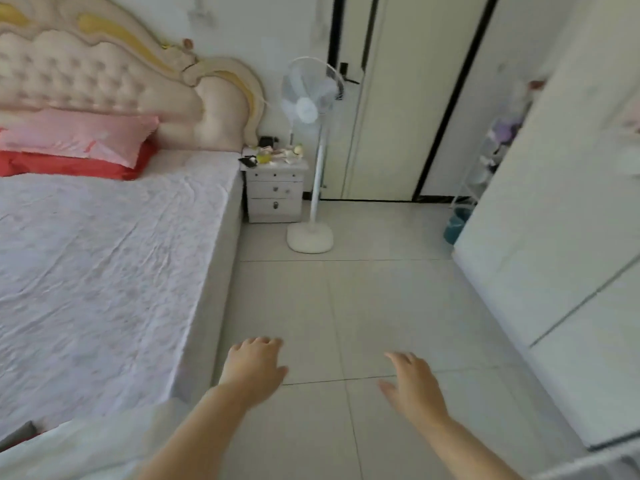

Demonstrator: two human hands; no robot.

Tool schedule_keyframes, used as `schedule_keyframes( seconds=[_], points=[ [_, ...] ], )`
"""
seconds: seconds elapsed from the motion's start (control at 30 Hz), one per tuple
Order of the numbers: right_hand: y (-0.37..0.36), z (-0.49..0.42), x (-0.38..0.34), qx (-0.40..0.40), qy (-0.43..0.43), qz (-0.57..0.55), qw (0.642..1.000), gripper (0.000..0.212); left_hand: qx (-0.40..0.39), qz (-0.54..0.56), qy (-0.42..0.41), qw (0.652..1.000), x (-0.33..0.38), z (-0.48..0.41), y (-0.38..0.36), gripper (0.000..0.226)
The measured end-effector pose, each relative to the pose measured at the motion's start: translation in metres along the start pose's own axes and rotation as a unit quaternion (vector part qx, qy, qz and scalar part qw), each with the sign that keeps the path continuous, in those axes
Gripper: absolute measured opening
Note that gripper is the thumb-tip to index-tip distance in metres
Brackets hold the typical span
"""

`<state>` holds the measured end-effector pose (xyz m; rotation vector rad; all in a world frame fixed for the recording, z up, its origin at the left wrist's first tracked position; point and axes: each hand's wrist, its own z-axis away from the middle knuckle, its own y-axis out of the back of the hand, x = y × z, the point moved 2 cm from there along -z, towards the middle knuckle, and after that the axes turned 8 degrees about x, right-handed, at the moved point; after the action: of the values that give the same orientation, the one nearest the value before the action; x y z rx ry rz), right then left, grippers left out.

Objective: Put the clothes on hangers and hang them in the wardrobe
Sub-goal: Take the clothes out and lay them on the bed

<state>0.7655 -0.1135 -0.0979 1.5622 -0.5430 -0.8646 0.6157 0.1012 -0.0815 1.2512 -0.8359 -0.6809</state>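
Note:
My left hand (255, 367) and my right hand (414, 384) reach forward over the tiled floor, both empty with fingers spread. The white wardrobe (554, 220) stands along the right side, its doors closed as far as I can see. A scrap of grey and red cloth (19, 436) shows at the bottom left corner on the bed. No hanger is in view.
The bed (104, 271) with a pale sheet fills the left, with pink and red pillows (76, 147) at the headboard. A white nightstand (275, 192) and a standing fan (311, 150) are beyond. A door (408, 98) and a blue bin (457, 225) lie farther back.

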Motion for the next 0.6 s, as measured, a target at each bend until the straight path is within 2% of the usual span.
schedule_keyframes(
  seconds=[0.13,0.27,0.4,0.6],
  points=[
    [0.053,0.078,0.131,0.058,-0.126,-0.017,0.99,0.053,-0.006,-0.004,-0.144,0.99,0.162,-0.008,-0.008,0.052],
    [0.104,0.154,0.241,0.107,-0.249,-0.019,0.962,0.056,-0.02,-0.017,-0.286,0.958,0.321,-0.001,-0.018,0.048],
    [0.148,0.217,0.327,0.148,-0.35,-0.008,0.925,0.055,-0.022,-0.012,-0.411,0.911,0.462,0.018,-0.024,0.054],
    [0.206,0.268,0.428,0.205,-0.441,0.056,0.872,0.056,-0.001,0.029,-0.575,0.817,0.638,0.041,-0.024,0.048]
  ],
)
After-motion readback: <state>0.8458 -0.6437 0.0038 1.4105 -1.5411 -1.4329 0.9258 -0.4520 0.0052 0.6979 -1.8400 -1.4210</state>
